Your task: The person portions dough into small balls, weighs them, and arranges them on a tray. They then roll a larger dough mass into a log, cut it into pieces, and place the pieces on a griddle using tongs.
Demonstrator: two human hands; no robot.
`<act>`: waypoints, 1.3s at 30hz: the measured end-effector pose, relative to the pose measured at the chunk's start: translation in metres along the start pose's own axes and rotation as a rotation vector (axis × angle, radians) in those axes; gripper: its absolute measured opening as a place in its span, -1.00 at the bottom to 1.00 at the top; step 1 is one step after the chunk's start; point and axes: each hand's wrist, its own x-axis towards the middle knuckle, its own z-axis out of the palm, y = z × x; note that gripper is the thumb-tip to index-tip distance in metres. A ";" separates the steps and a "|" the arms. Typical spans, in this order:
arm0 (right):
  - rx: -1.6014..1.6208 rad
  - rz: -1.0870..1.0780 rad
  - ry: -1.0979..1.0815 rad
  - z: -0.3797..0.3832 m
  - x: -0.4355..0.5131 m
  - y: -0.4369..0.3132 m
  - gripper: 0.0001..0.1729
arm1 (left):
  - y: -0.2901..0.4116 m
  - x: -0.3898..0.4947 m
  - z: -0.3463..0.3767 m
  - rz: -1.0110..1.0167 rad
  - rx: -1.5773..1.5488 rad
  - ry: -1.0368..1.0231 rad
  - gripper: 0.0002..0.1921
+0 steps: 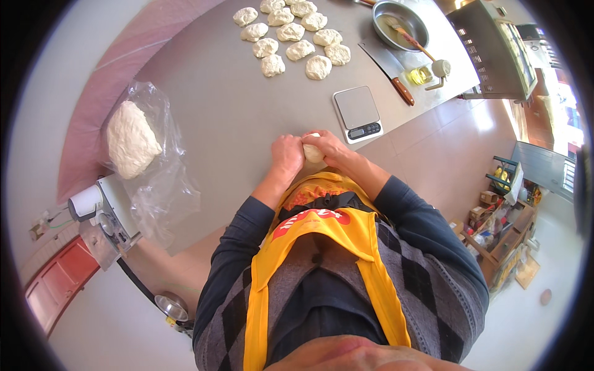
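Note:
Close to my apron, at the near edge of the metal worktop point(222, 125), a small piece of dough point(313, 154) is held between both hands. My left hand point(287, 152) is curled against its left side. Around its top and right side wraps my right hand point(328, 146), fingers bent over it; some of the dough is hidden. Just right of the hands lies a digital kitchen scale point(356, 109) with a bare plate. Several portioned dough pieces point(300, 50) sit in loose rows farther back. On a clear plastic sheet point(162, 185) at the left rests a large dough slab point(131, 139).
A cleaver point(387, 72) with a wooden handle lies right of the dough pieces. Behind it stand a metal pan point(399, 23) holding a brush point(410, 37), and a glass container of yellow oil point(421, 75). A white-and-grey machine point(104, 204) stands at the left corner.

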 end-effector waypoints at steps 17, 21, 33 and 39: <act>-0.888 -0.959 0.699 -0.093 -0.054 -0.095 -0.81 | -0.035 -0.008 0.000 -0.057 0.059 0.071 -0.30; -1.332 -0.954 0.802 -0.110 -0.030 -0.056 -0.82 | -0.057 -0.017 0.021 0.022 -0.035 0.014 -0.34; -0.200 -0.243 0.051 0.016 -0.034 -0.060 -0.44 | -0.027 -0.001 -0.019 0.067 -0.472 0.066 0.16; -0.132 -0.267 0.029 0.022 -0.035 -0.042 -0.45 | -0.019 -0.014 -0.013 0.134 -0.495 0.126 -0.01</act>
